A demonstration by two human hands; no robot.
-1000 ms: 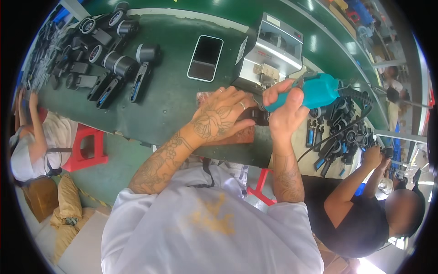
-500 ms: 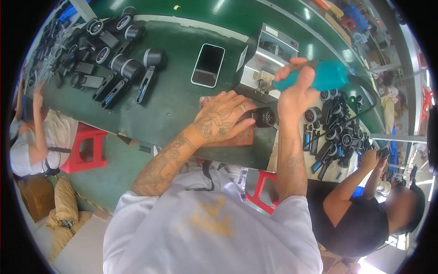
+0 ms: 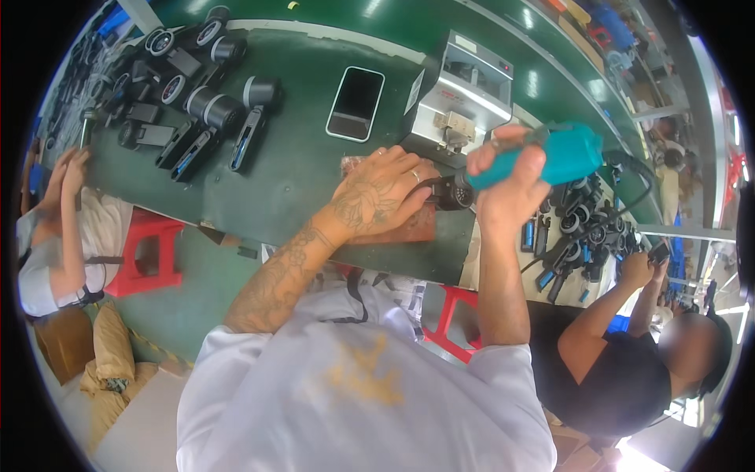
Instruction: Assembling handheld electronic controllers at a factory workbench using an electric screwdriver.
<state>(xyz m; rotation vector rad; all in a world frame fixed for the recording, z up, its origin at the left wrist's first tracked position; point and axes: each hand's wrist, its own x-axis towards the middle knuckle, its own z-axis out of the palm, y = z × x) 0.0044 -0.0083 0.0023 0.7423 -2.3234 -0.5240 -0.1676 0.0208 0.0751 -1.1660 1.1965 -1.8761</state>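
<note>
We've got our left fingers clamped on the black piece, which pokes out right of them; our right fingers are wrapped round the teal tool.

A green bench carries a phone near its middle, screen up, and a metal machine to the phone's right. A red pad lies by the near edge. Black devices crowd the left end. Further right, dark parts lie crowded on a pale surface. A red stool stands on the green floor.
</note>
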